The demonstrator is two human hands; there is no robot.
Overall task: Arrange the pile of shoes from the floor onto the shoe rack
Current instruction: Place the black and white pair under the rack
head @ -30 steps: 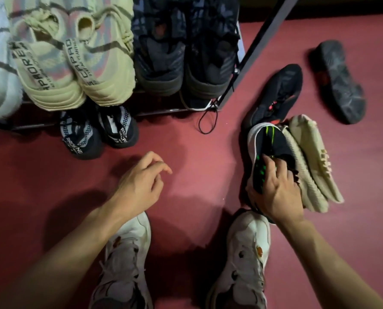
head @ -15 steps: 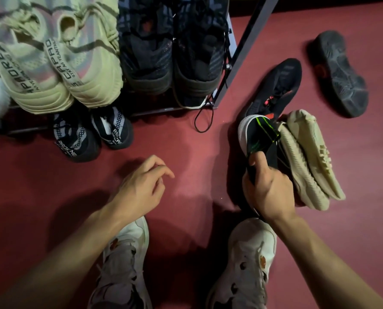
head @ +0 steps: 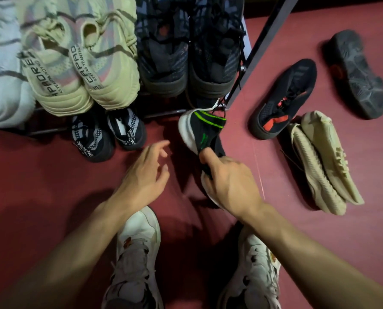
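The right hand (head: 228, 181) grips a black shoe with green stripes (head: 199, 132) at centre, lifted off the red floor (head: 41, 175). At nine o'clock of it, the left hand (head: 143, 175) hovers, fingers (head: 157, 146) spread. The shoe rack (head: 268, 34) stands at twelve o'clock, a beige pair (head: 322, 161) lies at three.

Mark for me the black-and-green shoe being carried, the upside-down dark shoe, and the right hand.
black-and-green shoe (head: 202, 128): head view, heel collar.
upside-down dark shoe (head: 356, 73): head view, mid sole.
right hand (head: 230, 179): head view, back of hand.
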